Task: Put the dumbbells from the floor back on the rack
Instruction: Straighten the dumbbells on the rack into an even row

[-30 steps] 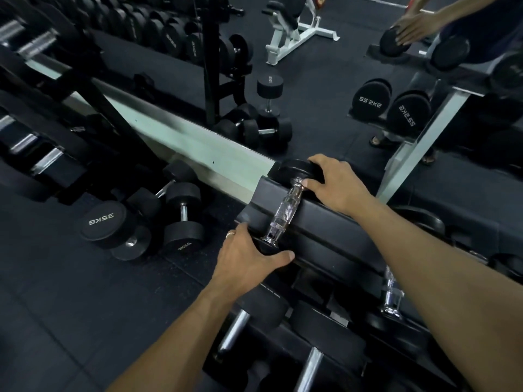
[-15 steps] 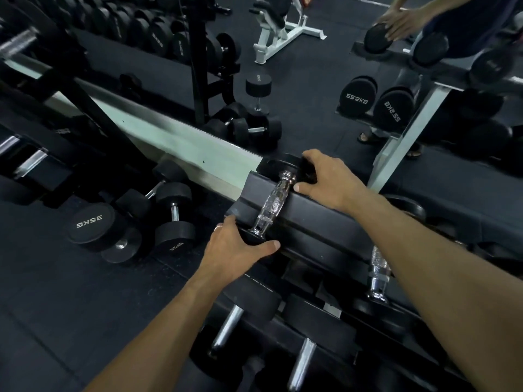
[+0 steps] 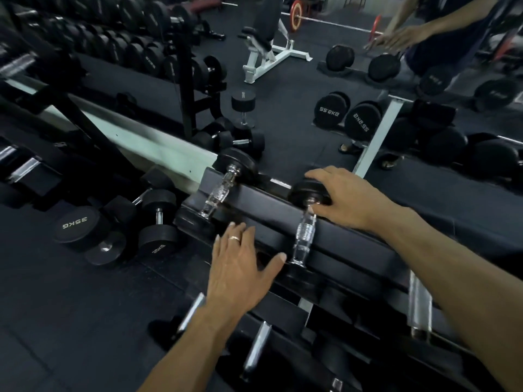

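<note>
Fingers first: the left hand (image 3: 240,267) has them straight and spread, ring on one, lying flat over the front edge of the rack's (image 3: 268,205) top shelf and holding nothing. Far left on the floor (image 3: 70,321) there's a loose bunch of dumbbells, the big 35KG dumbbell (image 3: 76,226) in front and a smaller pair (image 3: 158,222) just beside it, right by the rack's left end. Up on the top shelf, at its left end, one dumbbell (image 3: 223,188) lies across the rail with its chrome handle tilted toward me, not touched by either hand. Next one along, the second dumbbell (image 3: 304,236) sits across the same shelf, and the right hand (image 3: 343,198) is curled over its far black head, fingers draped on top and thumb by the handle. Lower shelves have more chrome handles poking out. Behind it all is a mirror (image 3: 297,114) reflecting the weights and a white bench.
</note>
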